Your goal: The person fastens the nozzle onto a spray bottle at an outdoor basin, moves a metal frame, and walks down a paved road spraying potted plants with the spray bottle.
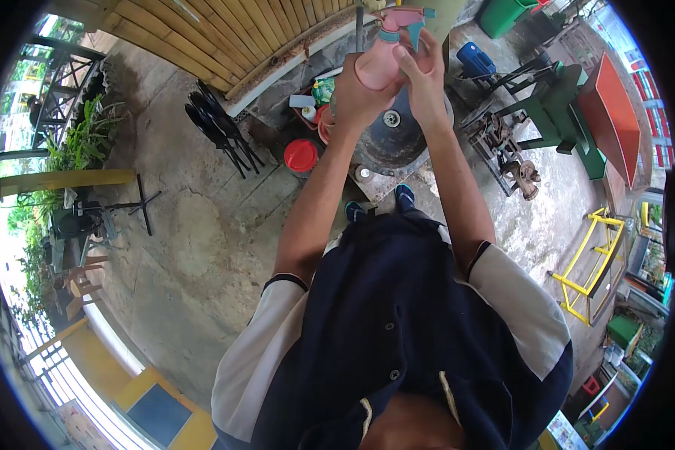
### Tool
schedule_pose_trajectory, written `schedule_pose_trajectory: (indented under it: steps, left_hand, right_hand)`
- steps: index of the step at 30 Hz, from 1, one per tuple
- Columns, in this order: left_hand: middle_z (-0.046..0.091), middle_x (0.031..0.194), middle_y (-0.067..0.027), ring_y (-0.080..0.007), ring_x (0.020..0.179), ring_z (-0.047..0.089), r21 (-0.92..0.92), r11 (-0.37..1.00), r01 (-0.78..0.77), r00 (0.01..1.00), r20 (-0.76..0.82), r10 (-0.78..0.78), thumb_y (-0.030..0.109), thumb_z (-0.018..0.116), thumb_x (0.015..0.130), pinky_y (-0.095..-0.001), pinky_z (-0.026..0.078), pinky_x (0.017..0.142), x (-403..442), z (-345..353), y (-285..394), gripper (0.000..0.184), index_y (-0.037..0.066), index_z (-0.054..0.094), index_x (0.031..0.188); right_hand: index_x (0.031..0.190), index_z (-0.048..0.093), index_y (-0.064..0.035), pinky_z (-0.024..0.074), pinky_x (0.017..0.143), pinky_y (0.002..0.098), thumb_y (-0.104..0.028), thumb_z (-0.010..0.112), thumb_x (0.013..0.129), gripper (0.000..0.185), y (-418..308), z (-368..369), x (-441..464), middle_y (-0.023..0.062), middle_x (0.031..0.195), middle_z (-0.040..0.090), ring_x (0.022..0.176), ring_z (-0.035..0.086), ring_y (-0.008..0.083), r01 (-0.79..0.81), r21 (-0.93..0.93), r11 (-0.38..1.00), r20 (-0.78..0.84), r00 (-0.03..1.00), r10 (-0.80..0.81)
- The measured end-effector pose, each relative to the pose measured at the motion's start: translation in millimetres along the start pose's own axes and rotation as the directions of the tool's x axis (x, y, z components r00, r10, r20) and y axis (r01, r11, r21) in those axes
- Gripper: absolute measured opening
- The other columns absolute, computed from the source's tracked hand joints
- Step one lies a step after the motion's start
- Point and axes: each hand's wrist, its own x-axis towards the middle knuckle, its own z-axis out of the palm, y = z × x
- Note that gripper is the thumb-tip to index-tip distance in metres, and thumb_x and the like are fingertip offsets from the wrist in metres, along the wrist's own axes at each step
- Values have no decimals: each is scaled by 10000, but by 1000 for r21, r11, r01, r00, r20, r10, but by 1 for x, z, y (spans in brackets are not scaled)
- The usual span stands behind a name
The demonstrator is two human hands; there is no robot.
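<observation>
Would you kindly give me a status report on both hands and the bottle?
Left hand gripping pink spray bottle. Right hand at its side, near the trigger. Bottle raised by the sink. Nothing visibly in the way.

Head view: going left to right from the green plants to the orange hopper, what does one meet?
Green plants, black thin-legged items, red round container, pink spray bottle, blue motor-like unit, orange hopper.

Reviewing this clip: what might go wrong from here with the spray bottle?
Two risks stand out. The pink spray bottle is held up over the dark basin, so if the left hand loosens, it may drop in. The right hand is close to the teal trigger, so an accidental squeeze might set off a spray.
</observation>
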Motion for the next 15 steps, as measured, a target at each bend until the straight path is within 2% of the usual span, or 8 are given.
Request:
schedule_pose_trajectory:
  steps: [2, 4, 6, 7, 10, 11, 14, 15]
  left_hand:
    - [780, 1030, -180, -375, 911, 781, 54, 998, -28, 997, -68, 32, 338, 1006, 730, -445, 612, 803, -2, 3, -2, 678, 3, 626, 1181]
    - [764, 1024, -162, -397, 927, 759, 71, 997, -31, 987, -158, 42, 351, 994, 744, -489, 584, 836, -5, 10, -4, 669, 16, 618, 1184]
    - [736, 1048, -132, -374, 994, 726, 203, 977, -70, 967, -228, 117, 386, 973, 756, -522, 514, 912, -4, 18, -8, 671, 33, 609, 1196]
    - [722, 1060, -117, -362, 1027, 709, 269, 959, -86, 953, -259, 158, 403, 962, 763, -539, 479, 951, -3, 22, -10, 672, 42, 604, 1202]
    - [686, 1102, -92, -314, 1122, 654, 517, 831, -207, 919, -189, 347, 458, 936, 763, -546, 372, 1031, -9, 32, -14, 698, 60, 596, 1225]
    - [684, 1098, -88, -308, 1125, 651, 563, 796, -223, 918, -154, 366, 460, 934, 757, -550, 367, 1038, -10, 38, -17, 699, 63, 598, 1224]
    - [678, 1091, -79, -298, 1119, 646, 650, 713, -262, 907, -86, 412, 454, 932, 744, -551, 364, 1045, -9, 50, -24, 695, 73, 603, 1223]
    - [678, 1093, -79, -300, 1107, 647, 650, 712, -266, 904, -89, 419, 442, 933, 742, -544, 370, 1039, -9, 52, -22, 689, 75, 605, 1223]
  right_hand:
    - [1531, 329, 28, 527, 1121, 412, -196, 878, 968, 817, 0, 5, -5, 203, 1482, 532, 1307, 630, 273, 25, -71, 997, -165, 986, -36]
    - [1425, 384, 11, 496, 1106, 447, -264, 963, 868, 848, -9, 17, -15, 165, 1378, 524, 1300, 584, 270, 81, -305, 949, -315, 932, -180]
    - [1411, 387, 13, 476, 1097, 462, -286, 988, 825, 891, -16, 22, -24, 158, 1355, 510, 1306, 557, 277, 93, -583, 808, -328, 882, -338]
    - [1419, 396, 31, 462, 1069, 465, -293, 998, 789, 930, -23, 28, -28, 154, 1330, 494, 1307, 533, 279, 144, -619, 772, -267, 886, -380]
    - [1430, 414, 46, 469, 1064, 440, -284, 982, 808, 905, -17, 31, -20, 159, 1351, 485, 1284, 550, 279, 134, -656, 743, -164, 935, -313]
    - [1370, 520, 74, 511, 973, 387, -278, 977, 818, 798, -16, 35, -13, 127, 1207, 548, 1198, 579, 235, 147, -631, 762, -196, 920, -339]
    - [1268, 634, 55, 546, 842, 321, -248, 981, 835, 633, -19, 28, 22, 45, 998, 640, 912, 638, 147, 170, -659, 733, -109, 943, -316]
    - [1183, 708, 8, 495, 745, 266, -200, 949, 878, 440, -35, 42, 24, -39, 837, 614, 752, 573, 96, 152, -614, 774, -162, 936, -312]
